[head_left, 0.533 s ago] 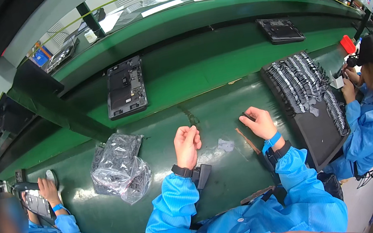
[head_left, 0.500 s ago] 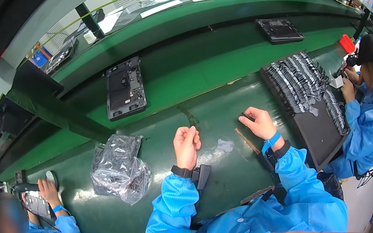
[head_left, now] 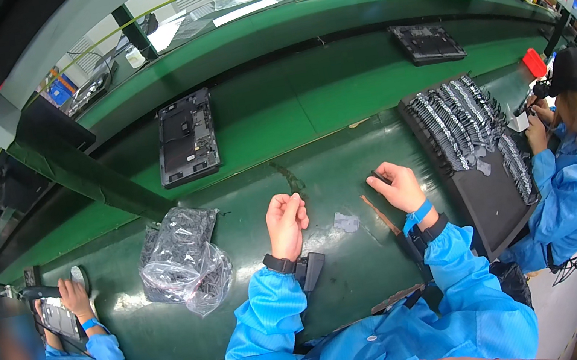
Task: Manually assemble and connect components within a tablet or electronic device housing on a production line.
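Observation:
My left hand (head_left: pixel 286 224) is raised above the green bench, its thumb and fingers pinched together. Whatever may be between those fingertips is too small to make out. To its right, my right hand (head_left: pixel 400 189) grips a small black piece (head_left: pixel 381 177) between thumb and fingers. A small grey scrap (head_left: pixel 346 222) lies on the bench between the two hands. Beside my right wrist is a thin brown strip (head_left: pixel 380 213). A clear plastic bag (head_left: pixel 184 262) full of dark small parts rests left of my left hand.
On the right stands a dark tray (head_left: pixel 488 211) lined with rows of small black-and-silver parts. Beyond the bench, a green belt (head_left: pixel 269 107) carries two open black device shells (head_left: pixel 186 137). Co-workers in blue sit at both sides. A slanted green post (head_left: pixel 94 178) rises at left.
The whole view has shifted slightly, and the device shells appear a little further left. Both my hands keep nearly the same pose, and the black piece stays in my right hand.

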The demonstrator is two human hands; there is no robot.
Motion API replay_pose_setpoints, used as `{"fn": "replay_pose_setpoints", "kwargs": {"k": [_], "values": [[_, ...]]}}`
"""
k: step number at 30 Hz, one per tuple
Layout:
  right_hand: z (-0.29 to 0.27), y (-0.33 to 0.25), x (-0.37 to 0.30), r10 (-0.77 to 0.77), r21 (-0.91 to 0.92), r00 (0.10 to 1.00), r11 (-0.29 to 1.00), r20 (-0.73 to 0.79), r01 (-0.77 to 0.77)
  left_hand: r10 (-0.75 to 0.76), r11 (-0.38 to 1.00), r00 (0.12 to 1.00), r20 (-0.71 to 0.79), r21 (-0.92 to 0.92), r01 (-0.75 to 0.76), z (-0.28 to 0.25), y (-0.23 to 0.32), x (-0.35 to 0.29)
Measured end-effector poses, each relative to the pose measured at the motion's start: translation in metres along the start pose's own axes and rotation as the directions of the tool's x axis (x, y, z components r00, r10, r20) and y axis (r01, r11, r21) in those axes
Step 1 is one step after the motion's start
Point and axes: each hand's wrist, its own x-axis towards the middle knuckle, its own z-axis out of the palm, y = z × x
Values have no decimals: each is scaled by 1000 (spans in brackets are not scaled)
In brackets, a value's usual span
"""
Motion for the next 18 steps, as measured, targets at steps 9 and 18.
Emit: {"fn": "replay_pose_setpoints", "kwargs": {"k": [9, 18], "values": [[0, 0, 1, -1, 31, 1000, 1000, -4, 1, 7, 1000, 1000, 8, -9, -7, -2, -1, 1], [1, 5, 0, -26, 10, 1000, 1000, -13, 26, 1, 1000, 1000, 9, -30, -1, -1, 0, 0]]}}
